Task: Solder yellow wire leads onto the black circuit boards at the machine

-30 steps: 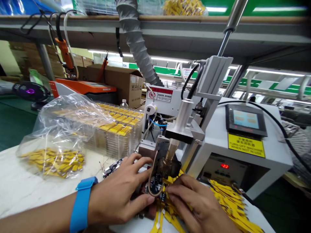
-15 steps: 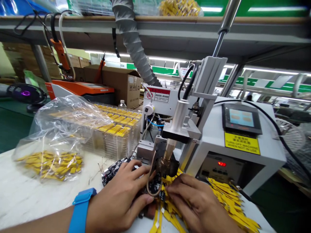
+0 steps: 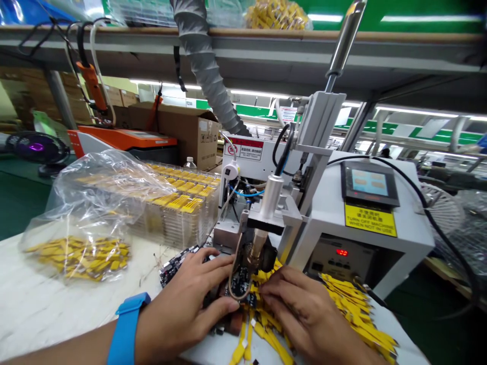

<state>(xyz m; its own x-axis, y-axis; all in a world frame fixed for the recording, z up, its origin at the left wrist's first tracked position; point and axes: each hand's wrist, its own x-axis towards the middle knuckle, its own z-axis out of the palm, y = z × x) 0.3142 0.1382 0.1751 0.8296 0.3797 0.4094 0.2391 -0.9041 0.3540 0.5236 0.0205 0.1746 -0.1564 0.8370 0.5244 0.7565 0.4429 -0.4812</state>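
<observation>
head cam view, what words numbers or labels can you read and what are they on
"TURN OFF MACHINE WHEN NOT IN USE": yellow label on the white bench machine
Red LED display on that machine: digits too blurred to read surely
Red-banded warning label: too small to read

Left hand (image 3: 182, 304) and right hand (image 3: 300, 309) touch a circuit board (image 3: 239, 283).

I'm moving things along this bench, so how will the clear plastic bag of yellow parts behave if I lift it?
The clear plastic bag will probably be floppy: its thin film stands in loose creases. The yellow parts lie slumped at its bottom, so the weight should sag and shift when lifted. It likely feels light for its bulk, since it looks mostly air.
</observation>
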